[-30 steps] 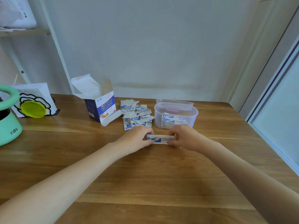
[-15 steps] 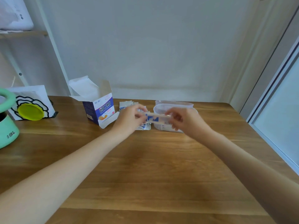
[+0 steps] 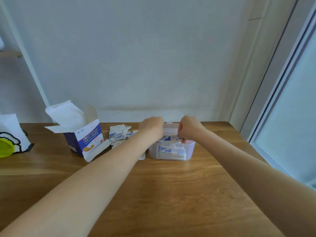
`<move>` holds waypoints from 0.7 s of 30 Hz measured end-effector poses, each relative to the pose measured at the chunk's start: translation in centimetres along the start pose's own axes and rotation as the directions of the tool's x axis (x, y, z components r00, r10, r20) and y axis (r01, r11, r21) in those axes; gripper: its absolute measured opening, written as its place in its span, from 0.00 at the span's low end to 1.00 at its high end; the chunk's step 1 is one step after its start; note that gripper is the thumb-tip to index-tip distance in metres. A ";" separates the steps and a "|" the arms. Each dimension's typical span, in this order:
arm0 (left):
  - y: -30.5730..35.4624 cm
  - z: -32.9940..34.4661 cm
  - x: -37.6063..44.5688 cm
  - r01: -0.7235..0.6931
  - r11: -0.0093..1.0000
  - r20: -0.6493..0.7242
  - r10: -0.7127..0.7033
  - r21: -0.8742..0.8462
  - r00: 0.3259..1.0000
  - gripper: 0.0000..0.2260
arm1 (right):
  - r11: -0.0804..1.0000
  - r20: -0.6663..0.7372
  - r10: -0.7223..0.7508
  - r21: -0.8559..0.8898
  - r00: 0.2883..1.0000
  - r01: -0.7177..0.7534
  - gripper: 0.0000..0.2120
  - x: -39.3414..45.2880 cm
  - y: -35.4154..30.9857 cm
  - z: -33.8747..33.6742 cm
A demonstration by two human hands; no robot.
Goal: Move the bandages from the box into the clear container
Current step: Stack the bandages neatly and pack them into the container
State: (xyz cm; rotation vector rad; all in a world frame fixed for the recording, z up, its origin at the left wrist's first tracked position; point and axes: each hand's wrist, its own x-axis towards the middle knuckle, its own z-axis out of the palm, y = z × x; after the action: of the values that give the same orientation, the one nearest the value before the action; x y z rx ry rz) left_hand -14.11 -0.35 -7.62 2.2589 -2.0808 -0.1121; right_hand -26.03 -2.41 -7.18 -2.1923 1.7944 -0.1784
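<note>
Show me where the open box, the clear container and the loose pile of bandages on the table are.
open box [image 3: 90,142]: head view, on its printed front face.
clear container [image 3: 189,150]: head view, on its right side wall.
loose pile of bandages [image 3: 119,135]: head view, on the middle of the heap.

Wooden surface [image 3: 171,194]. Clear container [image 3: 189,151] holding stacked bandages [image 3: 171,151]; left hand [image 3: 152,128] and right hand [image 3: 189,128] over its rim, fingers curled on a further bandage bundle [image 3: 172,139]. Loose bandage pile [image 3: 119,135] just left of the container. Open box [image 3: 85,135], flaps up, beside the pile. Yellow-green lid [image 3: 5,148] at left edge.
</note>
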 end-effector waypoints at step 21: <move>1.5 0.0 0.1 -0.075 0.962 0.216 0.018 0.262 0.976 0.11 | 0.962 0.191 0.046 -0.272 0.981 0.008 0.07 0.3 -1.0 1.3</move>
State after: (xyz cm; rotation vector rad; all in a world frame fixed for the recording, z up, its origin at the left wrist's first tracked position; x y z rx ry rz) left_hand -15.58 -0.57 -7.51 2.4424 -2.3877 -0.0739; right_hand -24.67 -2.36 -8.10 -2.2779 1.8177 0.2974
